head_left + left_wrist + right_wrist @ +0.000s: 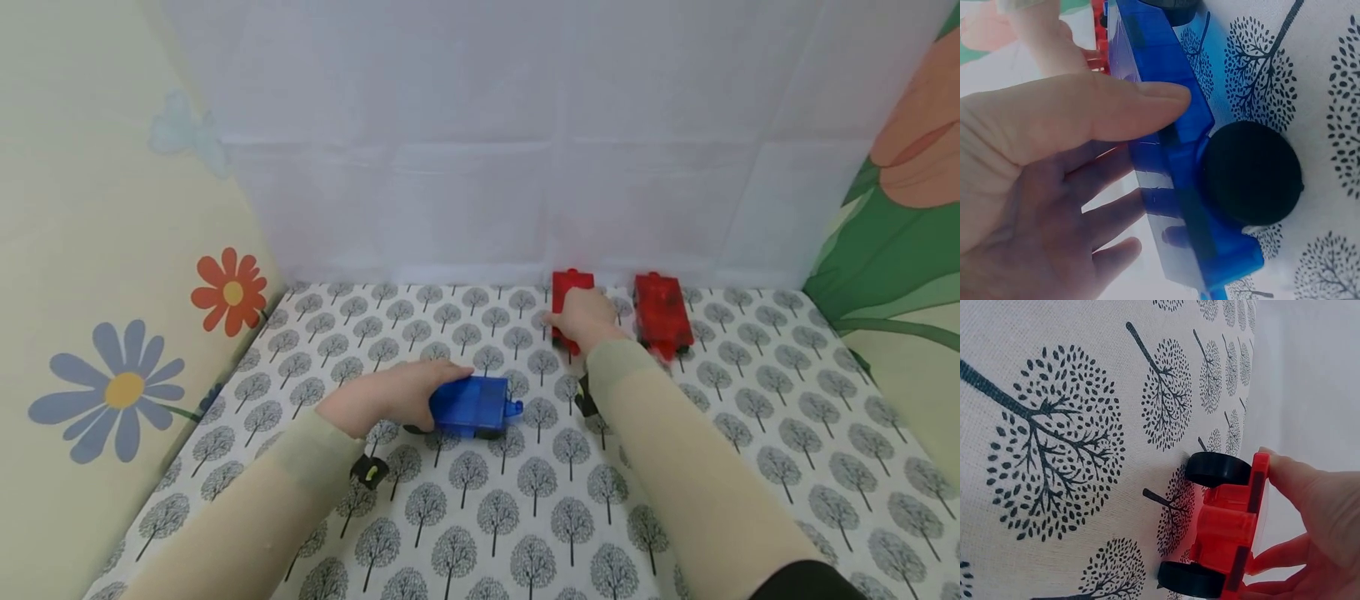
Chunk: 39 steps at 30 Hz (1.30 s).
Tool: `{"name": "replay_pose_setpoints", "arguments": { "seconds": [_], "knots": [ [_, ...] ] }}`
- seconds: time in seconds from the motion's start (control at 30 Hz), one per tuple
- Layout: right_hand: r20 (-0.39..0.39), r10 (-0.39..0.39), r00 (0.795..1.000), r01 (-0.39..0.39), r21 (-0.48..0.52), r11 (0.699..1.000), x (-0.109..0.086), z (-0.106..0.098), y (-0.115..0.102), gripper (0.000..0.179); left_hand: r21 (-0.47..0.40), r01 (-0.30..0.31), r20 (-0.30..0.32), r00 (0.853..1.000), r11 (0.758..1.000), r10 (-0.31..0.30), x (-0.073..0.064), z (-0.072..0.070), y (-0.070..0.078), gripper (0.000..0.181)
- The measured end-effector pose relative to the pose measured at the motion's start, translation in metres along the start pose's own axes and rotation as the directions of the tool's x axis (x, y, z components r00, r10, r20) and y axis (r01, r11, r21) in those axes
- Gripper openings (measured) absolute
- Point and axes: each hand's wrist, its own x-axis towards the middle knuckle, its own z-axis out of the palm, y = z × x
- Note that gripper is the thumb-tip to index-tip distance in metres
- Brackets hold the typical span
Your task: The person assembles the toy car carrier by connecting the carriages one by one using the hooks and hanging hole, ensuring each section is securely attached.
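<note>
A blue translucent toy wagon (480,402) with black wheels lies across the middle of the cloth, its small hitch pointing right. My left hand (397,395) grips its left end, and in the left wrist view the thumb (1147,103) presses the near side above a wheel (1252,174) while the fingers spread along the far side. Farther back, my right hand (589,315) holds a red toy wagon (562,293) between thumb and fingers. From the right wrist view, this wagon (1229,519) shows two black wheels facing the cloth. My hand covers part of its top.
Right of my right hand stands a second red toy wagon (663,310), close to the white back curtain (465,167). A cloth (457,550) printed with grey trees covers the table. Flower-patterned panels (90,250) rise at both sides.
</note>
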Motion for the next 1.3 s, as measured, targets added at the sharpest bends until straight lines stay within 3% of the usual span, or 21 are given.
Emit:
{"name": "replay_pose_setpoints", "arguments": {
  "seconds": [0.3, 0.53, 0.6, 1.13, 1.3],
  "knots": [
    [-0.018, -0.009, 1.000, 0.009, 0.012, 1.000, -0.003, -0.003, -0.001, 0.050, 0.051, 0.035, -0.016, 0.999, 0.998, -0.034, 0.002, 0.000, 0.003, 0.102],
    [-0.030, -0.029, 0.999, 0.030, 0.012, 0.999, -0.002, -0.004, -0.001, 0.050, 0.062, -0.015, -0.121, 0.992, 0.998, 0.022, 0.002, 0.001, 0.012, 0.094],
    [-0.044, -0.035, 0.998, 0.036, 0.006, 0.999, -0.002, -0.003, -0.001, 0.050, 0.046, -0.006, -0.136, 0.991, 0.999, 0.013, 0.001, 0.002, 0.014, 0.091],
    [-0.085, 0.014, 0.996, -0.004, 0.122, 0.993, -0.009, 0.001, 0.004, 0.047, 0.034, 0.069, -0.118, 0.991, 0.997, -0.064, -0.004, 0.009, 0.021, 0.083],
    [-0.113, -0.014, 0.993, 0.035, 0.186, 0.982, -0.015, -0.005, 0.007, 0.042, 0.045, 0.070, -0.128, 0.990, 0.997, -0.064, -0.002, 0.011, 0.023, 0.083]
  ]
}}
